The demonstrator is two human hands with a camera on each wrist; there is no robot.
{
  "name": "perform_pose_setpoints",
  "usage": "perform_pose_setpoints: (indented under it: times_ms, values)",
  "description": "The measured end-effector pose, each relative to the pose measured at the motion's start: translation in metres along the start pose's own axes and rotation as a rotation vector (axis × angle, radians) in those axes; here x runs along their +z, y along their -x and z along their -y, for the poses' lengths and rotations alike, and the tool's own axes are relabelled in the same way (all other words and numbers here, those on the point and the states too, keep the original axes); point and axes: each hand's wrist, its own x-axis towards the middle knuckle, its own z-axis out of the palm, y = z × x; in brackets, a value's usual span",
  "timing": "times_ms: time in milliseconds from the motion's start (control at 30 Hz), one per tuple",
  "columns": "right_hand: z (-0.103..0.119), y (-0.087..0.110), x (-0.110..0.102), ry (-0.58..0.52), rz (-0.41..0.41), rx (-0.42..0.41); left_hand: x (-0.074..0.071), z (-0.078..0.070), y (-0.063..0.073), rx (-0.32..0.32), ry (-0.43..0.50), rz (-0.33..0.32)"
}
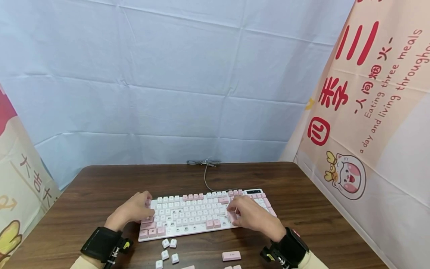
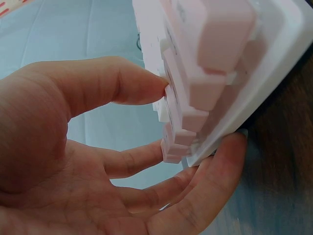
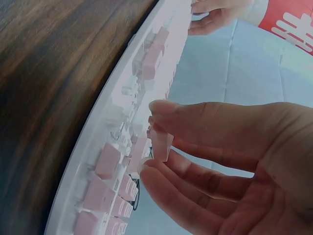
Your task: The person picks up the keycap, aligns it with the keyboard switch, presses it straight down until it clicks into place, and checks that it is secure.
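A white and pink keyboard (image 1: 188,215) lies on the wooden table, several of its keys lacking caps along the lower rows. At its left end, my left hand (image 1: 136,207) grips the edge; in the left wrist view the thumb (image 2: 139,85) rests on the pink keys while a finger (image 2: 227,152) reaches against the outer side of the case. Over the right part of the keyboard, my right hand (image 1: 250,215) pinches a pink keycap (image 3: 160,143) between thumb and fingers. The keycap stands out above the white key row.
Several loose white keycaps (image 1: 165,255) lie in front of the keyboard. A long pink keycap (image 1: 231,256) sits farther right, with more pink ones at the lower frame edge. Behind the keyboard, a bundled cable (image 1: 205,162) lies at the table's (image 1: 134,179) back edge, before a pale cloth (image 1: 168,93).
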Motion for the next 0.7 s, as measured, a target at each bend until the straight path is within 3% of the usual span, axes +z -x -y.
perform_pose_setpoints:
  times_ms: [367,700]
  values:
    - [-0.0036,-0.0035,-0.0043,-0.006,0.041,0.014,-0.0005,-0.0019,0.001,-0.001,0.004,-0.001]
    - [-0.0099,-0.0071,-0.0075,-0.002,0.03,0.003,-0.0017,-0.0013,0.0012,0.011,0.016,0.009]
